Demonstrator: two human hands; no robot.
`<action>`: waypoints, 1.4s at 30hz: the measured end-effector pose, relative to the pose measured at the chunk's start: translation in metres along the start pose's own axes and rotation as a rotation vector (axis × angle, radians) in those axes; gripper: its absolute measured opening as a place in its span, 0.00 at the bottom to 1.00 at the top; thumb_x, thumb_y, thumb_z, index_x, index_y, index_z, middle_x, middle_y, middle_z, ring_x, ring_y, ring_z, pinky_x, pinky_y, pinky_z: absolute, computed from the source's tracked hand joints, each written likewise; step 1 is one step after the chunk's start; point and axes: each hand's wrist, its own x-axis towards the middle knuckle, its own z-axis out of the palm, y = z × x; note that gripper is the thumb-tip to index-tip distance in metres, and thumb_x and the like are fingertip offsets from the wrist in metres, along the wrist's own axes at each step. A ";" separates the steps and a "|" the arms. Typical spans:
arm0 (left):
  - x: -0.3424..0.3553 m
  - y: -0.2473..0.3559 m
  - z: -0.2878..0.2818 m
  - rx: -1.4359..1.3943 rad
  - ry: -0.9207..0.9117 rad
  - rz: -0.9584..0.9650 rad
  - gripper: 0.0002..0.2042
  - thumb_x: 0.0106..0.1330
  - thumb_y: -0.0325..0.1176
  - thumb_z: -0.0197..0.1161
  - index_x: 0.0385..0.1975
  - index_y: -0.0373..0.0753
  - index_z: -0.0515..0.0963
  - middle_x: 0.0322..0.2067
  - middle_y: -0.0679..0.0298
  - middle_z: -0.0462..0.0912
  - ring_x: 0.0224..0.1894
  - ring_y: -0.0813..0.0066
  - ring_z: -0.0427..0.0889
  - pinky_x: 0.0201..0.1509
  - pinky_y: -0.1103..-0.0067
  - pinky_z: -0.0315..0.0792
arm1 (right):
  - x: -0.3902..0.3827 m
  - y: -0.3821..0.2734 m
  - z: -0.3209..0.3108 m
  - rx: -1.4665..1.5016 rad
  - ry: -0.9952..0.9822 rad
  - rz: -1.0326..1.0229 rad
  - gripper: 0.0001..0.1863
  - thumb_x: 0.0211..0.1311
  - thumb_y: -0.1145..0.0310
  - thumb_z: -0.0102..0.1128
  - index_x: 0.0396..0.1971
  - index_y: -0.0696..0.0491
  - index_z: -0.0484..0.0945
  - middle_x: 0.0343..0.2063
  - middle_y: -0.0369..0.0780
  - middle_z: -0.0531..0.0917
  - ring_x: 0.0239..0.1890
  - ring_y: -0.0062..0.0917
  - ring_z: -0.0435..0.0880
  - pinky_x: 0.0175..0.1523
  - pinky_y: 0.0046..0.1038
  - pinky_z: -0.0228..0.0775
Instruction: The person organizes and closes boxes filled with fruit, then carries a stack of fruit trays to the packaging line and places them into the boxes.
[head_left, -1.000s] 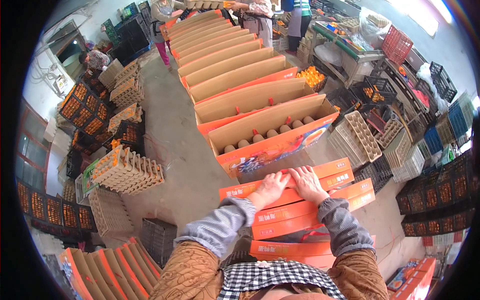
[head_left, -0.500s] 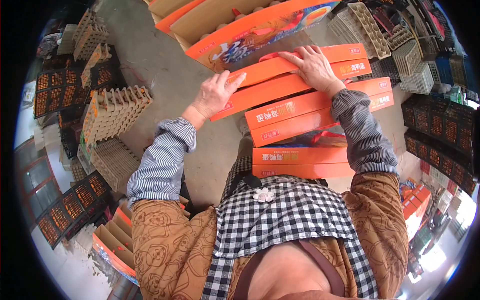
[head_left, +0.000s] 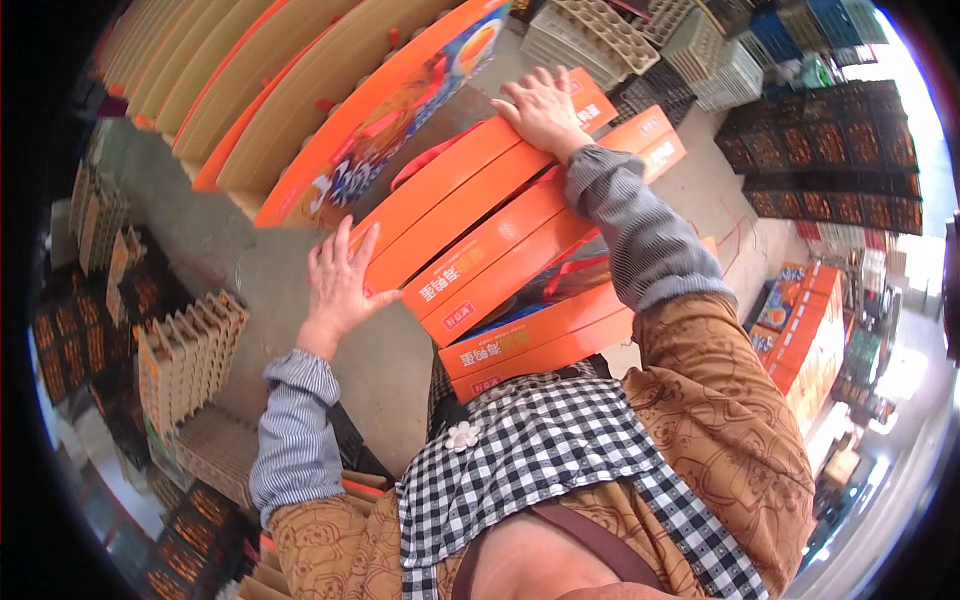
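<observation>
Several orange cardboard gift boxes stand on edge in a row before me. My left hand [head_left: 338, 285] is open, its fingers spread against the left end of the farthest box [head_left: 450, 200], its thumb at the near lower corner. On the upper right end of that box lies my right hand [head_left: 545, 115], open, fingers apart and bent over the far edge. A red ribbon handle [head_left: 425, 162] shows along its far side. Closer to me stand a middle orange box [head_left: 500, 245] and a near orange box [head_left: 550, 335], the latter against my checked apron [head_left: 500, 430].
Beyond, a row of open orange boxes [head_left: 270, 110] with brown dividers fills the upper left. Egg trays [head_left: 190, 350] are stacked at left, others [head_left: 590, 35] at the back. Black crates [head_left: 820, 140] and more orange boxes [head_left: 810, 320] stand at right.
The view has turned, bringing more of the open box row into sight. My left hand has shifted from the top of the farthest box to its left end. My right hand has moved toward its right end.
</observation>
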 end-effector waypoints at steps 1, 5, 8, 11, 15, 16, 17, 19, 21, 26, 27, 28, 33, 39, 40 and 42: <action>0.003 0.002 -0.003 0.007 -0.034 -0.004 0.54 0.55 0.72 0.66 0.80 0.50 0.58 0.77 0.49 0.55 0.70 0.49 0.65 0.73 0.52 0.57 | 0.002 0.007 0.030 0.079 0.385 -0.004 0.34 0.78 0.37 0.41 0.78 0.34 0.62 0.77 0.44 0.62 0.80 0.47 0.55 0.80 0.61 0.35; 0.007 0.003 0.004 0.020 -0.050 -0.013 0.55 0.56 0.74 0.63 0.80 0.48 0.58 0.77 0.49 0.56 0.69 0.49 0.66 0.72 0.55 0.57 | -0.003 0.028 0.050 0.381 0.576 -0.127 0.30 0.78 0.43 0.47 0.75 0.35 0.65 0.77 0.42 0.63 0.80 0.43 0.55 0.80 0.56 0.39; 0.001 0.003 0.002 -0.001 -0.045 -0.036 0.53 0.58 0.74 0.62 0.80 0.48 0.58 0.78 0.50 0.55 0.72 0.49 0.64 0.74 0.53 0.55 | -0.077 0.054 0.018 0.472 0.881 0.075 0.28 0.72 0.58 0.61 0.70 0.40 0.72 0.73 0.43 0.69 0.76 0.41 0.63 0.77 0.52 0.48; -0.009 0.007 0.006 0.026 0.024 -0.027 0.50 0.61 0.72 0.61 0.80 0.48 0.59 0.78 0.49 0.55 0.77 0.47 0.58 0.78 0.48 0.49 | -0.184 0.130 0.045 0.436 1.250 0.425 0.24 0.60 0.79 0.59 0.58 0.53 0.81 0.58 0.47 0.82 0.62 0.40 0.80 0.66 0.37 0.68; 0.008 0.064 0.008 -0.084 0.258 0.134 0.45 0.65 0.67 0.62 0.77 0.46 0.65 0.78 0.48 0.55 0.81 0.45 0.49 0.80 0.43 0.42 | -0.375 0.199 0.183 0.965 1.261 1.162 0.29 0.77 0.61 0.46 0.71 0.62 0.65 0.67 0.49 0.73 0.68 0.37 0.71 0.72 0.36 0.62; 0.014 0.090 0.010 -0.126 0.247 0.155 0.43 0.65 0.65 0.62 0.75 0.44 0.67 0.78 0.48 0.56 0.81 0.44 0.50 0.80 0.44 0.43 | -0.421 0.204 0.213 1.131 1.195 1.388 0.33 0.82 0.53 0.43 0.75 0.62 0.60 0.73 0.49 0.67 0.74 0.38 0.66 0.77 0.37 0.57; 0.021 0.119 0.006 -0.156 0.232 0.173 0.42 0.66 0.64 0.63 0.74 0.43 0.69 0.78 0.48 0.57 0.81 0.44 0.50 0.80 0.45 0.45 | -0.444 0.182 0.242 1.254 1.183 1.571 0.34 0.83 0.46 0.39 0.71 0.60 0.63 0.72 0.52 0.66 0.71 0.39 0.70 0.70 0.44 0.67; 0.031 0.171 0.003 -0.301 0.154 0.237 0.41 0.67 0.64 0.62 0.73 0.41 0.70 0.77 0.49 0.59 0.81 0.44 0.51 0.81 0.48 0.46 | -0.457 0.117 0.264 1.793 0.684 1.583 0.33 0.80 0.35 0.33 0.50 0.53 0.68 0.36 0.42 0.77 0.42 0.40 0.79 0.54 0.49 0.78; 0.041 0.219 0.015 -0.389 0.050 0.375 0.40 0.67 0.62 0.63 0.73 0.42 0.69 0.76 0.50 0.61 0.80 0.47 0.53 0.82 0.51 0.47 | -0.448 0.055 0.286 2.244 0.324 1.515 0.36 0.76 0.29 0.35 0.57 0.48 0.67 0.42 0.43 0.75 0.47 0.44 0.79 0.58 0.54 0.76; 0.048 0.265 0.044 -0.412 -0.104 0.497 0.38 0.67 0.56 0.65 0.73 0.41 0.69 0.76 0.49 0.61 0.79 0.47 0.57 0.81 0.53 0.50 | -0.367 0.001 0.299 2.987 0.340 0.702 0.41 0.75 0.31 0.45 0.73 0.49 0.67 0.67 0.44 0.76 0.68 0.44 0.75 0.68 0.55 0.71; 0.051 0.266 0.044 -0.430 -0.093 0.477 0.37 0.68 0.54 0.66 0.73 0.41 0.68 0.76 0.49 0.61 0.79 0.47 0.56 0.81 0.53 0.51 | -0.355 0.001 0.289 2.907 0.372 0.674 0.41 0.75 0.32 0.46 0.73 0.49 0.67 0.68 0.43 0.75 0.68 0.42 0.75 0.69 0.53 0.71; 0.052 0.266 0.044 -0.418 -0.097 0.470 0.37 0.68 0.54 0.66 0.73 0.41 0.68 0.76 0.49 0.61 0.79 0.47 0.56 0.81 0.53 0.51 | -0.342 0.001 0.277 2.919 0.360 0.666 0.41 0.75 0.32 0.46 0.73 0.49 0.67 0.68 0.43 0.75 0.68 0.42 0.75 0.69 0.53 0.71; 0.062 0.271 0.045 -0.315 0.049 0.412 0.32 0.68 0.47 0.67 0.71 0.42 0.72 0.77 0.51 0.59 0.81 0.47 0.52 0.82 0.53 0.49 | -0.257 0.025 0.238 2.696 0.511 0.570 0.44 0.74 0.27 0.39 0.71 0.50 0.67 0.68 0.41 0.75 0.66 0.39 0.77 0.69 0.44 0.74; 0.062 0.146 -0.017 -0.003 0.622 -0.113 0.27 0.70 0.37 0.67 0.68 0.37 0.73 0.72 0.50 0.67 0.72 0.42 0.65 0.76 0.50 0.59 | -0.251 0.031 0.244 2.661 0.486 0.603 0.49 0.73 0.24 0.35 0.74 0.52 0.62 0.68 0.42 0.75 0.66 0.37 0.77 0.68 0.41 0.75; 0.052 0.098 -0.018 0.012 0.631 -0.254 0.26 0.72 0.37 0.65 0.68 0.37 0.73 0.71 0.50 0.68 0.72 0.43 0.66 0.76 0.53 0.61 | -0.254 0.031 0.246 2.667 0.512 0.585 0.49 0.73 0.24 0.34 0.74 0.52 0.62 0.68 0.42 0.75 0.66 0.37 0.77 0.68 0.42 0.75; -0.007 -0.005 -0.008 -0.184 0.570 -0.613 0.26 0.77 0.42 0.61 0.70 0.35 0.71 0.70 0.50 0.71 0.73 0.51 0.67 0.77 0.62 0.62 | -0.243 0.017 0.234 2.693 0.453 0.487 0.49 0.73 0.24 0.34 0.74 0.52 0.62 0.68 0.42 0.75 0.66 0.38 0.77 0.68 0.42 0.75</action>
